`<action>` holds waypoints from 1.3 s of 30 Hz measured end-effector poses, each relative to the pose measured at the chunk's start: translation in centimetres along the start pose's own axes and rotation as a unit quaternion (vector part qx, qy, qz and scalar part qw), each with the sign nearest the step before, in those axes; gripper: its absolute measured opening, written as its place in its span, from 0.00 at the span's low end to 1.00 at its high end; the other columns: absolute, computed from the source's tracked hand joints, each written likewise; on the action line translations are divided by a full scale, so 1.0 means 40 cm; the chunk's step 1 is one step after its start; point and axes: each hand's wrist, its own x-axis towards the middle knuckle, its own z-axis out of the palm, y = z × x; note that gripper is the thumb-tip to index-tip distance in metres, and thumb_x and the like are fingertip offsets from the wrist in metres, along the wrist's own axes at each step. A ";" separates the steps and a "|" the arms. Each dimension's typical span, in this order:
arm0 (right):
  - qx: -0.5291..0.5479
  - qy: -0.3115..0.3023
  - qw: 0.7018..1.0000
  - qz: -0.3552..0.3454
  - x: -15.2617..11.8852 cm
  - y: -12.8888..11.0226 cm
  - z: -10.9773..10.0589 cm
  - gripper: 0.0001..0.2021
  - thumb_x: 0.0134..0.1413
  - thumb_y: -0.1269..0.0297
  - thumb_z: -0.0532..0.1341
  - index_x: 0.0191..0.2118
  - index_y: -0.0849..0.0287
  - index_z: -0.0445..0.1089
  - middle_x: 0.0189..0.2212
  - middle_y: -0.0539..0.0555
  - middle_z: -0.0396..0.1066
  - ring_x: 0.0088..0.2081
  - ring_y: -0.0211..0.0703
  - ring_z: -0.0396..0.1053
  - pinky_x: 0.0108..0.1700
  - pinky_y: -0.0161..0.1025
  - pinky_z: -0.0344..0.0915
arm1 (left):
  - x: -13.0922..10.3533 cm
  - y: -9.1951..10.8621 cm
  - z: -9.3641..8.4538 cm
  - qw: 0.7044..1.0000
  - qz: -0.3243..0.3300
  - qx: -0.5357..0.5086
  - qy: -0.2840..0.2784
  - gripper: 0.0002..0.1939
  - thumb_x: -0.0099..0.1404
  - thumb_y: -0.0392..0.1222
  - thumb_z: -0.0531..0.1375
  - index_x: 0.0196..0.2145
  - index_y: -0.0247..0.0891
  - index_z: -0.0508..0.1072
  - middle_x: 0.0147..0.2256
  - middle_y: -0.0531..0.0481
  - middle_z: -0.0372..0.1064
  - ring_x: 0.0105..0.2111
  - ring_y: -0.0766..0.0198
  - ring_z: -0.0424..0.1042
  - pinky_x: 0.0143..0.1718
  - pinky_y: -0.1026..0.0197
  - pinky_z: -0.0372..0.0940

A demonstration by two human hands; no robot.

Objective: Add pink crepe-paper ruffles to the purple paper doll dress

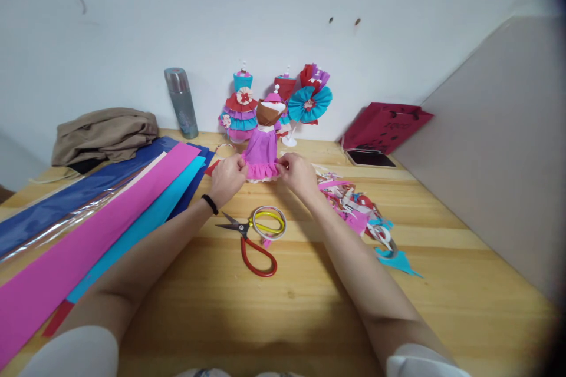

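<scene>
In the head view, a small dress form (pixel 260 144) stands upright near the back of the table. It wears a brown top and a purple skirt with a pink ruffled hem. My left hand (pixel 229 177) pinches the left side of the ruffled hem. On the opposite side, my right hand (pixel 298 174) pinches the hem's right edge between thumb and fingers. Scissors (pixel 243 230) with one red and one yellow handle lie open on the wood in front of the form. A pale ring-shaped roll (pixel 285 230) rests over the yellow handle.
Long paper strips (pixel 132 212) in pink, blue and turquoise cover the left side. Paper scraps (pixel 354 212) lie at the right. Behind stand other dressed forms (pixel 242 107) and a grey flask (pixel 181 103). A red bag (pixel 382 126), a phone (pixel 370 158) and brown cloth (pixel 106 132) sit farther out.
</scene>
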 end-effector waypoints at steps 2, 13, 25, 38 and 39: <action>0.002 0.002 1.000 -0.005 0.000 0.001 -0.001 0.06 0.58 0.68 0.60 0.37 0.59 0.76 0.39 0.58 0.77 0.39 0.48 0.71 0.38 0.40 0.59 | -0.001 0.002 -0.003 1.000 0.000 0.003 -0.002 0.08 0.64 0.38 0.55 0.26 0.40 0.65 0.27 0.51 0.70 0.31 0.61 0.69 0.29 0.60 0.51; 0.067 -0.045 0.996 -0.034 -0.001 -0.009 -0.033 0.04 0.47 0.71 0.58 0.26 0.58 0.68 0.26 0.52 0.72 0.29 0.41 0.65 0.32 0.37 0.54 | -0.012 0.031 -0.040 0.999 -0.009 0.043 -0.032 0.07 0.63 0.36 0.54 0.28 0.40 0.69 0.30 0.48 0.73 0.33 0.59 0.71 0.30 0.60 0.54; 0.156 -0.099 0.981 -0.056 -0.002 -0.007 -0.044 0.03 0.40 0.69 0.57 0.21 0.56 0.61 0.20 0.47 0.63 0.25 0.38 0.61 0.30 0.36 0.53 | -0.012 0.045 -0.054 0.998 -0.024 0.020 -0.050 0.04 0.58 0.37 0.58 0.26 0.39 0.71 0.27 0.50 0.72 0.31 0.59 0.71 0.30 0.60 0.56; 0.073 -0.032 0.997 -0.022 0.005 0.008 -0.024 0.04 0.53 0.69 0.60 0.30 0.58 0.72 0.28 0.52 0.75 0.29 0.42 0.68 0.32 0.36 0.55 | 0.003 0.010 -0.020 1.000 0.004 0.007 -0.015 0.07 0.63 0.37 0.56 0.26 0.39 0.69 0.28 0.50 0.73 0.31 0.61 0.70 0.30 0.61 0.53; 0.062 -0.031 0.997 -0.022 0.004 0.007 -0.022 0.04 0.53 0.70 0.60 0.30 0.58 0.72 0.29 0.53 0.76 0.30 0.42 0.69 0.33 0.36 0.56 | 0.003 0.008 -0.018 1.000 0.005 0.005 -0.013 0.07 0.63 0.37 0.56 0.26 0.39 0.69 0.28 0.50 0.72 0.31 0.61 0.70 0.30 0.61 0.53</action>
